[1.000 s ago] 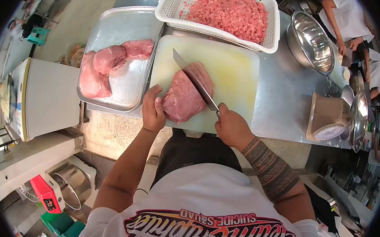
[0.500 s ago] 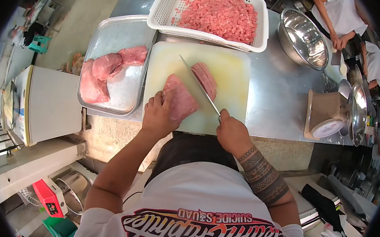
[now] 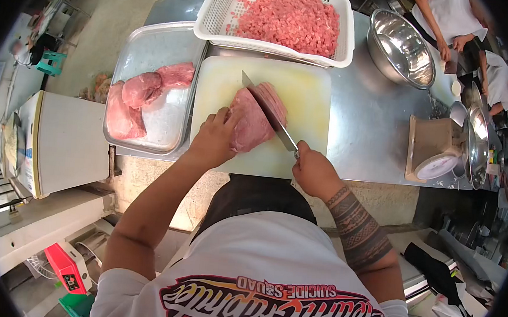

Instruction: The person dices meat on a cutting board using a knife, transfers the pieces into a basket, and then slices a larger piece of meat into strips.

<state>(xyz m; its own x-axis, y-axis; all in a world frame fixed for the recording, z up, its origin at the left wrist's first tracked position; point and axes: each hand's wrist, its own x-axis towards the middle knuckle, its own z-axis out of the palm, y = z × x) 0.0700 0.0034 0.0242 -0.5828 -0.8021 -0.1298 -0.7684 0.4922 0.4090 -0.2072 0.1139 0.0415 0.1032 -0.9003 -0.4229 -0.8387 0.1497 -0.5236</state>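
My right hand is wrapped round the handle of a long knife, whose blade slants up and left. That blade lies along the right side of a large piece of raw meat on the white cutting board. With curled fingers, my left hand grips the meat from its left side. Several thin meat slices stand stacked just beyond the blade, close against it.
Left of the board, a metal tray holds large meat pieces. Behind it stands a white perforated basket of diced meat. A steel bowl and a scale are to the right. Two people work at the upper right.
The meat has shifted right and up with my left hand, closing the gap to the slices. The knife blade now lies between them, its flat side more visible.
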